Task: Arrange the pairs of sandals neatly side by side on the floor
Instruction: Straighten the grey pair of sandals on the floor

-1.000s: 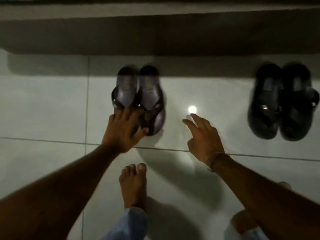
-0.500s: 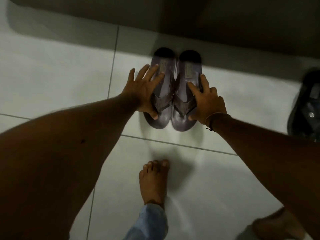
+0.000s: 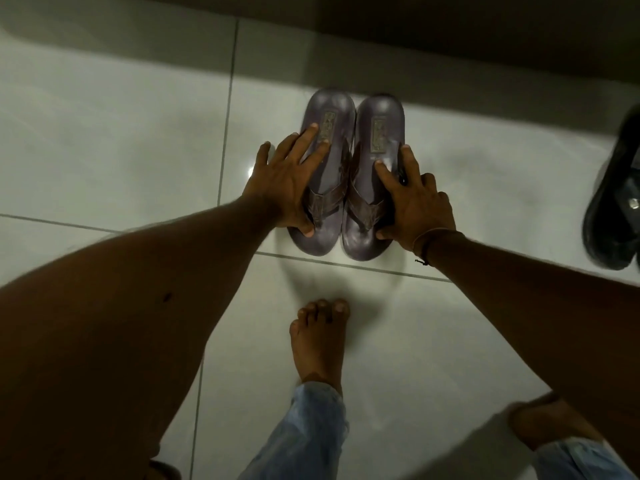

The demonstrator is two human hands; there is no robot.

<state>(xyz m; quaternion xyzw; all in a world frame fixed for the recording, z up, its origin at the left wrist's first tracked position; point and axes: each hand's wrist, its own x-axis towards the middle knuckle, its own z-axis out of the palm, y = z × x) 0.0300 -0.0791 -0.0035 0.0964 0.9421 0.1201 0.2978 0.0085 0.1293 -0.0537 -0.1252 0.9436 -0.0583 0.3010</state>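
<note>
Two brown sandals (image 3: pixel 346 178) lie on the tiled floor (image 3: pixel 121 150) with a hand pressed on each: the left hand (image 3: pixel 287 183) rests flat and spread on the outer side of the left sandal, fingers reaching forward over its footbed, thumb hooked near the strap, while the right hand (image 3: pixel 414 202) lies likewise open on the outer side of the right sandal. Neither hand grips; both push inward, palms down. Between the hands the pair sits touching along the inner edges, heels pointing away from the person and toes toward a bare foot (image 3: pixel 320 341) just behind the wrists. This looks like the squaring-up step for this pair, nearly finished. Well off to the right of the right hand, a black sandal (image 3: pixel 614 199) shows at the frame edge. Next, the hands likely need to lift off without nudging the pair, then check the black pair's alignment.
</note>
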